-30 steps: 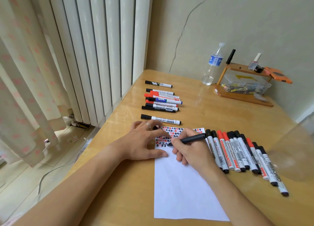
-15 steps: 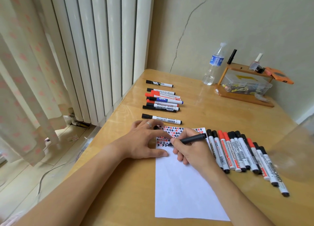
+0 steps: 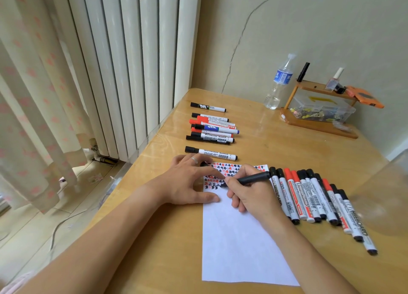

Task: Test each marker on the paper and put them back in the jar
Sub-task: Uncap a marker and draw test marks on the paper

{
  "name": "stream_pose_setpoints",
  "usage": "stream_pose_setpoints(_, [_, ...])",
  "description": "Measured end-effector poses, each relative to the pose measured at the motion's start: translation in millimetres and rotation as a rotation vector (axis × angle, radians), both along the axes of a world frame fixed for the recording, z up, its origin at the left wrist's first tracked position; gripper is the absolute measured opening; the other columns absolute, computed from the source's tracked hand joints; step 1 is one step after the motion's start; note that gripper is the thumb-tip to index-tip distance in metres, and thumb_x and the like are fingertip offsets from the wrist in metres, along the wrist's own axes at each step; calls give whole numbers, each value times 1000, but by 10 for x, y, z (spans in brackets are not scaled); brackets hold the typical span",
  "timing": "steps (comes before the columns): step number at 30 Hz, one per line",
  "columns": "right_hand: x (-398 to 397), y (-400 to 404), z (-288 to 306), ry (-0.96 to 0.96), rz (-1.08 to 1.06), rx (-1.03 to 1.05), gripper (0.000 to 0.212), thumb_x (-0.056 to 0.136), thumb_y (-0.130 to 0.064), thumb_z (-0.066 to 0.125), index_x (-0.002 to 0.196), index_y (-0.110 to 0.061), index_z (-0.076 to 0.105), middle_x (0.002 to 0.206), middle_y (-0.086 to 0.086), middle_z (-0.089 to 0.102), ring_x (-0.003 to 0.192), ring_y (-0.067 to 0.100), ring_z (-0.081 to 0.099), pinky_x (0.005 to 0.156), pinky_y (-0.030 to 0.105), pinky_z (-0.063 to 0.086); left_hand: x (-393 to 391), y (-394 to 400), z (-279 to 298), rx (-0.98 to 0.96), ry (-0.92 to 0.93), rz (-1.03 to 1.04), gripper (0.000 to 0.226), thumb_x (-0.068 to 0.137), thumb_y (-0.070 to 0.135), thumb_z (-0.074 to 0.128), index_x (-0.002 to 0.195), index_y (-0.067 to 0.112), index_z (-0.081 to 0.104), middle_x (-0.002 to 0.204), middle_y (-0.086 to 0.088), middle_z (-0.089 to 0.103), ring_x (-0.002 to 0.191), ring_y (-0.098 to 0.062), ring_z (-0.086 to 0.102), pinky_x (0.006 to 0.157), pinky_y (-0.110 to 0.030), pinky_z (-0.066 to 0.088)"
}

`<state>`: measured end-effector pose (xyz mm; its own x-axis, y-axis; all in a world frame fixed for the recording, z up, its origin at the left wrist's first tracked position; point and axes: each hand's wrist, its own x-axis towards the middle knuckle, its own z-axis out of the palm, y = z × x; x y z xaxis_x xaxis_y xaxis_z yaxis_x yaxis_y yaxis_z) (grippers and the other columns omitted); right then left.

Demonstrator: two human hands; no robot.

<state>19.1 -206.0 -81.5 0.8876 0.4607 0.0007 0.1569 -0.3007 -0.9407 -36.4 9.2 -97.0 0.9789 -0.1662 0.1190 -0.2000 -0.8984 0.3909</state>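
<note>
Risk: your right hand (image 3: pixel 249 196) gripping black marker (image 3: pixel 254 178); left hand (image 3: pixel 187 183), flat, pins white paper sheet (image 3: pixel 240 245) — lifting it lets paper skid, ink smears

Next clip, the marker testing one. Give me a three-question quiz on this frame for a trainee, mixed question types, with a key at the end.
1. True or false: the right hand holds a black marker with its tip on the paper.
2. What is the left hand doing? A) lifting a cap B) resting on the paper's edge, fingers spread C) holding the water bottle
3. Fill in: the marks on the paper are black and ____.

Key
1. True
2. B
3. red
</note>
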Motion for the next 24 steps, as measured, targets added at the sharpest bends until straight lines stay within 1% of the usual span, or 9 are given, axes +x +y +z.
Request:
stream_pose_setpoints(4, [-9,7,6,11,3,-4,26,98,-18,70,87,0,54,70,17,70,47,20,56,43,28,41,2,-3,-17,-5,-7,7,60,80,83,52,133,56,50,152,14,32,147,-16,22,120,-46,8])
stream_pose_setpoints(10, [-4,8,16,46,-13,-14,26,97,-16,69,83,-3,52,66,17,67,47,22,54,42,28,40,3,0,-17,-6,-7,1,58,81,82,52,132,57,51,151,15,33,147,-16,22,120,-47,8])
stream_pose_setpoints(14, [-18,17,23,24,-9,-12,26,98,-19,69,85,-3,53,68,18,69,47,21,54,42,28,40,10,4,-23,-9,-9,2,57,81,81,53,132,56,51,151,14,33,147,-15,21,120,-46,8])
stream_pose_setpoints(17, [-32,24,37,12,0,-18,24,98,-21,69,86,-5,55,69,15,70,47,18,56,42,28,40,6,7,-23,-15,-8,3,58,80,82,52,132,56,52,151,15,33,147,-14,21,119,-44,7])
stream_pose_setpoints(22, [-23,22,43,37,-20,-49,24,97,-19,69,86,-4,53,66,12,69,48,19,55,42,27,40,6,16,-31,-32,-19,6,50,85,77,48,132,58,53,148,18,34,146,-12,25,120,-47,10])
stream_pose_setpoints(24, [-13,15,39,39,-31,-55,24,97,-17,68,86,-3,52,64,11,67,47,19,54,41,26,39,4,11,-25,-30,-18,8,48,87,75,48,132,60,52,148,19,34,145,-11,24,120,-46,10])
